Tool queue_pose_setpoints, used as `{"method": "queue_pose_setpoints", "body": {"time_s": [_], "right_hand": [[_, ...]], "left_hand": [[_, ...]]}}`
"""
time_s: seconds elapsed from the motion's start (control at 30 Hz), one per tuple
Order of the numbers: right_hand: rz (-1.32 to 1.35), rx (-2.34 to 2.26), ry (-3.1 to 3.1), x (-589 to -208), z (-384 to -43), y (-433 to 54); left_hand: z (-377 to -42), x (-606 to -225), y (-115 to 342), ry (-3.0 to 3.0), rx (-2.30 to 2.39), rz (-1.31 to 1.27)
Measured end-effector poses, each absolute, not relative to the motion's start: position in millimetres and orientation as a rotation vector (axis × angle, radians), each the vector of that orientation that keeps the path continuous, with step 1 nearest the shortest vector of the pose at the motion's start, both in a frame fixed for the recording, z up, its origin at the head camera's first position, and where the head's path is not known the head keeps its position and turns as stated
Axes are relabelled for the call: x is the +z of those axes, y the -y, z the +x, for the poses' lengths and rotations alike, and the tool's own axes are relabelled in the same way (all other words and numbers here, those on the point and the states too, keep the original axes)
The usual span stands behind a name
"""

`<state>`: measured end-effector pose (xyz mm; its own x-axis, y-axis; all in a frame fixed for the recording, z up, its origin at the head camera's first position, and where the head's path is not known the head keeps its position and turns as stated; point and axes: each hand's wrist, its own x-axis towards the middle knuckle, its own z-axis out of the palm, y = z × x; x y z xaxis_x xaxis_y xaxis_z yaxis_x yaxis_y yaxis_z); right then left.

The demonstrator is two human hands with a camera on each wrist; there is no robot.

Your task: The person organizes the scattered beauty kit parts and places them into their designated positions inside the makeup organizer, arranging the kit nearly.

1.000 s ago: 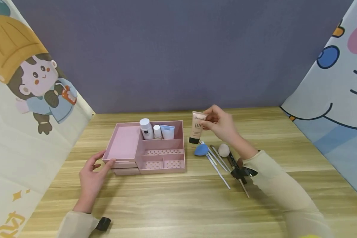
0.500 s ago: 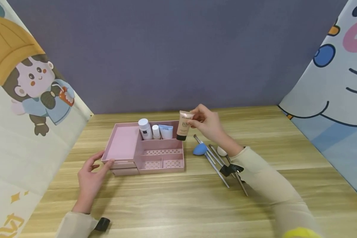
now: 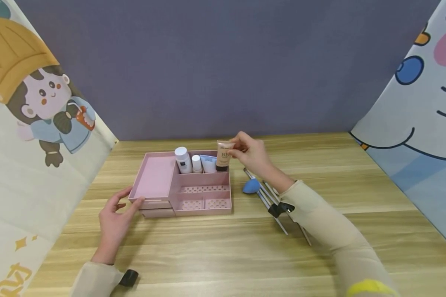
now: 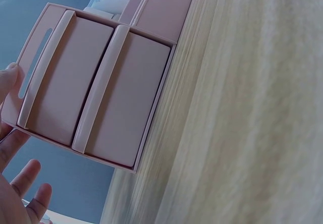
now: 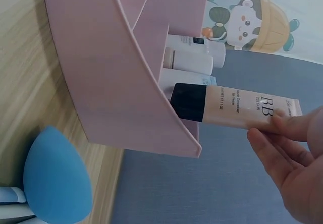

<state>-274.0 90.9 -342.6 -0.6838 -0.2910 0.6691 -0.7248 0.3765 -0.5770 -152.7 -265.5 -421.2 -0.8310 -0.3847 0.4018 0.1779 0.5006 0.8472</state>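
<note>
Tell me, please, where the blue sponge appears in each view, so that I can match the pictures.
Head: the blue sponge is right of centre, below the middle.
Left wrist: not in this picture.
Right wrist: the blue sponge is large, at lower left.
Shared landmark: the pink organizer, visible in all three views.

Dark backdrop (image 3: 223, 70), cartoon panels (image 3: 26, 152), wood-grain table (image 3: 200, 255)

"BB" on the beige tube (image 5: 234, 105), "Concealer" in finer print (the rest blurred)
</note>
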Motion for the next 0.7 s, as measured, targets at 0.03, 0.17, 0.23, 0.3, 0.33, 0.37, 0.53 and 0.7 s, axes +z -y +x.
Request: {"method": "queue_pose_setpoints", "body": {"time_s": [0.03,0.17,0.23,0.3,0.33,0.37,0.53,0.7], "right_hand": [[0.888,1.246,2.180,-343,-275,-90],[0.932,1.204,2.187,-347,-279,-89],[0.945,1.185,2.194,-349,-280,-89],[0.952,1.172,2.196,-351,-281,-88],[0.954,1.169,2.198,-351,-281,-88],[0.955,1.165,2.201,-352,-282,-88],[0.957,1.170,2.223,-357,-285,-87],[0.936,1.211,2.237,-362,-286,-87]], "left_hand": [[-153,-421,266,2.192,-1.328,0.169],[-153,-421,267,2.196,-1.328,0.177],[-153,-421,267,2.196,-1.323,0.174],[-153,-421,267,2.193,-1.318,0.171],[-153,-421,267,2.193,-1.314,0.169],[-153,-421,267,2.193,-1.313,0.169],[-153,-420,266,2.186,-1.333,0.179],[-151,-420,266,2.185,-1.342,0.184]]}}
